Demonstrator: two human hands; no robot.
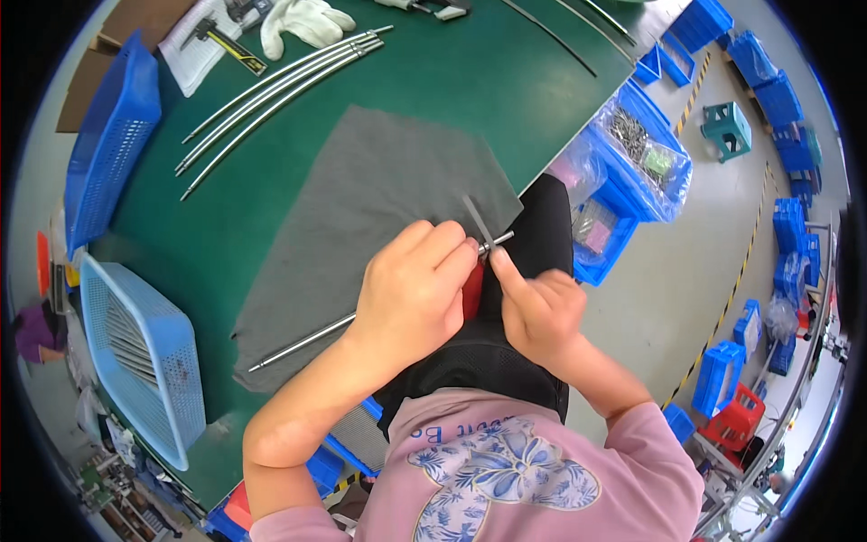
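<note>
Blue plastic mesh made up the two baskets at the far left, a darker upright one (113,140) near the table's corner and a paler one (144,357) lower down with thin metal rods lying inside it. Beside them the green table top (452,81) carried a bundle of long, smooth steel rods (271,95) laid at a slant, a white fabric glove (302,23) and, nearer the person, a grey felt-like mat (361,208) with a slightly ragged edge. Across the lower part of that mat lay the thin metal rod (302,341) being worked on, its free end resting on the felt and its other end running up under the left hand (411,294). That hand came in with the forearm bent sharply at the elbow, knuckles up, fingers curled together and clamped round the rod. The rod's short tip (499,240) stuck out just past the left fingertips. Just beside it, the right hand (540,312) rose from a pink sleeve, its thumb stretched up to touch the rod near the tip, the other fingers folded in loosely; whether they pinched anything could not be told. Farther right, blue bins (632,154) held clear bags of small metal parts beside the grey floor (713,235).
</note>
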